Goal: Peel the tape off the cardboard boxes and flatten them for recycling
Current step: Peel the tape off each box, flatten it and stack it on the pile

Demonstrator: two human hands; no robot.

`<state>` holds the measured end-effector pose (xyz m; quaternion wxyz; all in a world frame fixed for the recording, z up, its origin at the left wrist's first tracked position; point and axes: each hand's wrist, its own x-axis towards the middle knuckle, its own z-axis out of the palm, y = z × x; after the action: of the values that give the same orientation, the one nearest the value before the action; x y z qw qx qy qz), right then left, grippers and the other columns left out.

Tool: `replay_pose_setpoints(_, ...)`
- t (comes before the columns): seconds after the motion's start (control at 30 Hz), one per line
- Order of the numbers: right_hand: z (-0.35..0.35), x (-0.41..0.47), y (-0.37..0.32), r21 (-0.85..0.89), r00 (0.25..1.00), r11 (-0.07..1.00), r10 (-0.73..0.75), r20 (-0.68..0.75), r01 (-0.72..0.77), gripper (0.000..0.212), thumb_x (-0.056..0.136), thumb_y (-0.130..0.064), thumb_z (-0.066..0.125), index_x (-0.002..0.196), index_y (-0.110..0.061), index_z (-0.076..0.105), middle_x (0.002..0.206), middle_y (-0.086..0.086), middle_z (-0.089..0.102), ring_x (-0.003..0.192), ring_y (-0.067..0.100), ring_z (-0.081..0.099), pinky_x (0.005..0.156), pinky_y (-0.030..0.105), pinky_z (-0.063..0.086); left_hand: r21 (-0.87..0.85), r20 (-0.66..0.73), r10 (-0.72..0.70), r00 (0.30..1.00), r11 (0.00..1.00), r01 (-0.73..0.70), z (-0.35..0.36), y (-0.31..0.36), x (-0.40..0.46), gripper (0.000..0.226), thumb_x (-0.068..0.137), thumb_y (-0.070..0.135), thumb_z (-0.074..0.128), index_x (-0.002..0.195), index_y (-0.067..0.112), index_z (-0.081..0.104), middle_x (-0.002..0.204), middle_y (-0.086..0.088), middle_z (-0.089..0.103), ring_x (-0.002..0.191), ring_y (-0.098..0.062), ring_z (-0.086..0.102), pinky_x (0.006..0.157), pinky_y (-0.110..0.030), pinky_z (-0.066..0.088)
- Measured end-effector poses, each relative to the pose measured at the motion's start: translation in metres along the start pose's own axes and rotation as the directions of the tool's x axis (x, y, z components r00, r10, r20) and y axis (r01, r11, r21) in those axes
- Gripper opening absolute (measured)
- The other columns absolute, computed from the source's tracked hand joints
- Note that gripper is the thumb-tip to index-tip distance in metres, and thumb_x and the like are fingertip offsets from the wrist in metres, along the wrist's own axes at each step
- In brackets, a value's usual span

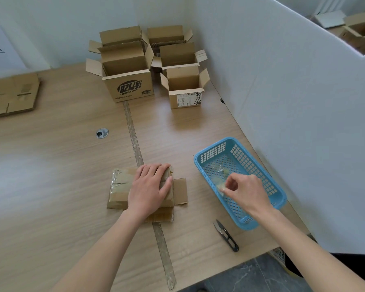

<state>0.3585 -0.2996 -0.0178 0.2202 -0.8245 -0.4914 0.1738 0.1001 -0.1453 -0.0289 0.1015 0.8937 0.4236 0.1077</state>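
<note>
Nearest on the table (51, 186), black snips (227, 236) lie just beside the blue basket (200, 163), over which the right hand (246, 191) pinches a wad of clear tape (221, 187) with curled fingers. The left hand (149, 188) lies flat, fingers straight and together, pressing on the flattened box (119, 187), which has clear tape on its left part. Farther back, several open cardboard boxes (133, 89) stand clustered near the white partition (293, 91), and flattened cardboard (11, 94) lies at the far left.

We are reading "8Z4" in big black figures on the front of the large open box (131, 89) near the table's far edge; the small box's (185, 99) label and scrawl are staying unreadable.
</note>
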Motion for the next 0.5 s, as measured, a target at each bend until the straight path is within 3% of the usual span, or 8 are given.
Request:
replay_pose_setpoints(0.17, -0.009, 0.008, 0.004, -0.243, 0.999, 0.97, 0.029, 0.028, -0.021, 0.048, 0.075, -0.068, 0.074, 0.06, -0.025, 0.058, 0.056, -0.009, 0.06, 0.059, 0.011, 0.063, 0.069, 0.033, 0.058, -0.006, -0.009, 0.005, 1.0, 1.0, -0.005, -0.001, 0.001, 0.0, 0.052, 0.1, 0.054, 0.033, 0.139, 0.028, 0.054, 0.128, 0.01, 0.058, 0.123, -0.015, 0.049, 0.117, -0.036, 0.028)
replay_pose_setpoints(0.27, -0.013, 0.013, 0.008, -0.269, 0.996, 0.961, 0.074, 0.043, -0.06, 0.049, 0.07, -0.059, 0.084, 0.06, -0.023, 0.052, 0.058, -0.009, 0.058, 0.061, 0.012, 0.059, 0.058, 0.028, 0.049, -0.008, -0.013, 0.011, 1.0, 1.0, -0.011, -0.002, 0.002, 0.0, 0.052, 0.1, 0.053, 0.033, 0.139, 0.027, 0.055, 0.128, 0.01, 0.059, 0.123, -0.016, 0.049, 0.117, -0.036, 0.028)
replay_pose_setpoints(0.33, -0.018, 0.016, 0.01, -0.24, 0.985, 0.969, 0.103, 0.14, -0.068, 0.029, 0.069, -0.04, 0.091, 0.077, -0.028, 0.066, 0.078, -0.011, 0.069, 0.077, 0.013, 0.065, 0.065, 0.027, 0.05, -0.006, -0.018, 0.01, 1.0, 1.0, -0.01, -0.002, 0.002, 0.0, 0.052, 0.1, 0.053, 0.034, 0.139, 0.027, 0.055, 0.128, 0.01, 0.059, 0.123, -0.015, 0.048, 0.117, -0.036, 0.028)
replay_pose_setpoints(0.4, -0.021, 0.017, 0.009, -0.213, 0.958, 0.976, 0.099, 0.27, -0.041, 0.045, 0.07, -0.031, 0.092, 0.111, -0.027, 0.073, 0.107, -0.008, 0.073, 0.098, 0.012, 0.068, 0.086, 0.028, 0.053, -0.008, -0.026, 0.007, 1.0, 1.0, -0.007, -0.002, 0.002, 0.0, 0.051, 0.1, 0.053, 0.034, 0.138, 0.027, 0.056, 0.127, 0.01, 0.059, 0.121, -0.014, 0.047, 0.116, -0.036, 0.03)
replay_pose_setpoints(0.5, -0.025, 0.017, 0.005, -0.162, 0.947, 0.987, 0.055, 0.315, -0.004, 0.055, 0.066, -0.044, 0.091, 0.117, -0.029, 0.074, 0.109, -0.011, 0.074, 0.091, 0.001, 0.064, 0.083, 0.02, 0.047, -0.01, -0.019, 0.005, 1.0, 1.0, -0.005, -0.002, 0.002, 0.0, 0.052, 0.1, 0.053, 0.034, 0.139, 0.027, 0.055, 0.127, 0.01, 0.059, 0.121, -0.015, 0.047, 0.116, -0.036, 0.029)
